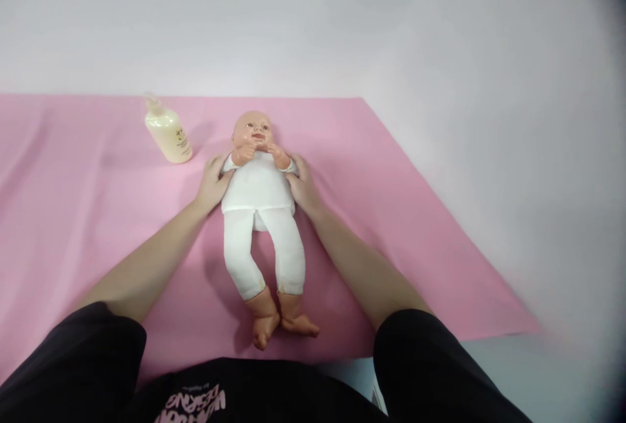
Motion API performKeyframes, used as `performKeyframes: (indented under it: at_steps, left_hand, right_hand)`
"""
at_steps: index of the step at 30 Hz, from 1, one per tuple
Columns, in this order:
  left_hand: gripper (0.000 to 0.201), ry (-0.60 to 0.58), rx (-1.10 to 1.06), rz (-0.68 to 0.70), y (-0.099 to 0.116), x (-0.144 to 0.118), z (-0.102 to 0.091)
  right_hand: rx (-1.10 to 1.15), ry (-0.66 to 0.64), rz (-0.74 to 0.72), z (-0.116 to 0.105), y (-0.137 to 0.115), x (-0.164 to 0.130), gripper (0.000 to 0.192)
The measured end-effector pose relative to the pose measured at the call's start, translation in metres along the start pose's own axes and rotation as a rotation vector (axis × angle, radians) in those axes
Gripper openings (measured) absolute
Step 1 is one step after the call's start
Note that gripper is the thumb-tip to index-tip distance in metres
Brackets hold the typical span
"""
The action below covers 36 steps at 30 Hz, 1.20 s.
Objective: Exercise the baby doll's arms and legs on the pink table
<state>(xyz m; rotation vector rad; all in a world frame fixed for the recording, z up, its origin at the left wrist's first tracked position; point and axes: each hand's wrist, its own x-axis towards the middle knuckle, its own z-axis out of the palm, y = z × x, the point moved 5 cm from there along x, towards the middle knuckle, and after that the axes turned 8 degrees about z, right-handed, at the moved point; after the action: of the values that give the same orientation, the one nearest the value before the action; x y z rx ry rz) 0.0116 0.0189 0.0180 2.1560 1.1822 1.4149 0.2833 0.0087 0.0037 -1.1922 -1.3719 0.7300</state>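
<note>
A baby doll (258,182) with a white cloth body lies on its back, its head away from me and its feet toward me. My left hand (214,182) grips the doll's side under its arm, thumb on the front of the torso. On the opposite side my right hand (303,185) holds it the same way. The fingers of both hands are partly hidden behind the doll. Both of the doll's hands rest near its chin.
A pump bottle (169,133) of pale yellow liquid stands left of the doll's head. A pink cloth (372,214) covers the table, its edge slanting down on the right. Behind the table is a white wall (293,25).
</note>
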Motion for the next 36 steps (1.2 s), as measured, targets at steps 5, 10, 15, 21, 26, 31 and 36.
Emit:
performKeyframes:
  at_steps: [5,10,15,21,26,31,36]
  left_hand:
    - [0.046,0.037,-0.023,0.001,-0.002,-0.001,-0.001]
    - [0.056,0.083,-0.14,-0.067,-0.005,-0.002,-0.003]
    - [0.059,0.184,-0.214,-0.14,-0.015,-0.004,-0.007]
    - [0.044,0.355,-0.252,-0.225,-0.042,-0.007,-0.01]
    - [0.044,0.44,-0.341,-0.346,-0.045,-0.01,-0.01]
    - [0.071,0.24,-0.285,-0.231,-0.023,-0.003,-0.007]
    - [0.079,0.13,-0.192,-0.139,-0.013,0.002,-0.005]
  right_hand:
    - [0.011,0.008,-0.006,0.0,0.002,0.0,0.047]
    - [0.074,0.025,0.059,-0.001,0.005,-0.002,0.051]
    - [0.13,0.097,0.082,-0.005,0.013,0.001,0.05]
    - [0.141,0.147,0.009,-0.016,0.018,0.005,0.054]
    - [0.091,0.258,0.028,-0.029,0.012,0.004,0.077]
    - [0.023,0.126,0.059,-0.02,0.014,0.007,0.087]
    - [-0.111,0.108,0.09,-0.015,0.023,0.008,0.082]
